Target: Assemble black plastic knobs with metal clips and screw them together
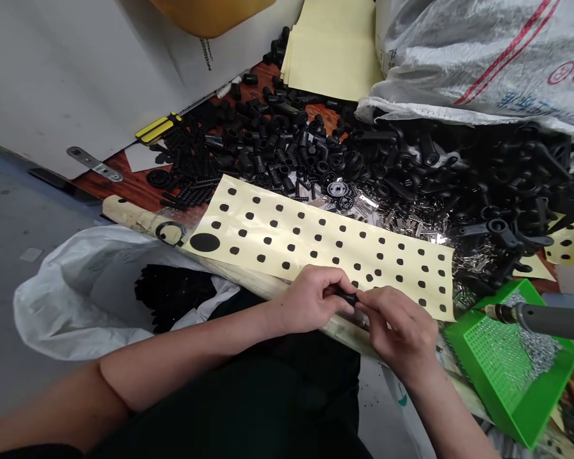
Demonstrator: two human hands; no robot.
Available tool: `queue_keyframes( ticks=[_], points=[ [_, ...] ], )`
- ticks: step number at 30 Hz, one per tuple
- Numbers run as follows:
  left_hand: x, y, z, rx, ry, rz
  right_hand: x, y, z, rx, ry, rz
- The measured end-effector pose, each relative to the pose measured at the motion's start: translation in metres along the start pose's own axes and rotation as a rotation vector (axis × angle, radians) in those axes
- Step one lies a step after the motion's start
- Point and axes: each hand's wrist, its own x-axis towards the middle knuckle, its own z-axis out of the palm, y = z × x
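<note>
My left hand [316,298] pinches a small black plastic part [347,297] near the front edge of the bench. From the other side, the fingertips of my right hand [402,325] close against the end of the same part; whether they hold anything smaller is hidden. Just behind both hands lies a pale yellow sheet [310,217] dotted with black pads and one larger black oval. Beyond it spreads a pile of black plastic parts [272,143], with small shiny metal clips [406,223] near its right side.
A green basket [497,357] of small screws stands at right, an electric screwdriver [530,315] over it. A white woven sack [469,57] spills black arms. Yellow sheets [335,51] and a yellow-handled tool [157,129] lie behind. At left hangs a white bag [81,287].
</note>
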Motion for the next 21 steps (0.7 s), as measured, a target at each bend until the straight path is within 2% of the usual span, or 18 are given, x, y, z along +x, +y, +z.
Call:
queue_keyframes(
  ticks=[4, 7, 11, 14, 18, 21],
  points=[
    [0.003, 0.003, -0.001, -0.161, -0.055, -0.1, 0.003, 0.0, 0.002, 0.031, 0.023, 0.013],
    [0.001, 0.004, -0.001, -0.209, -0.016, -0.114, 0.005, -0.009, 0.005, 0.06, 0.065, 0.152],
    [-0.001, 0.005, 0.002, -0.132, 0.051, -0.071, 0.002, -0.016, 0.005, 0.092, 0.106, 0.326],
    [-0.001, 0.006, 0.004, -0.088, 0.073, -0.035, -0.004, -0.016, 0.004, 0.217, 0.102, 0.442],
    [0.001, 0.007, 0.005, -0.073, 0.055, -0.019, -0.006, -0.014, 0.005, 0.426, 0.135, 0.666],
    [0.001, 0.006, 0.004, -0.053, 0.058, -0.017, -0.003, -0.015, 0.006, 0.523, 0.173, 0.754]
  ],
)
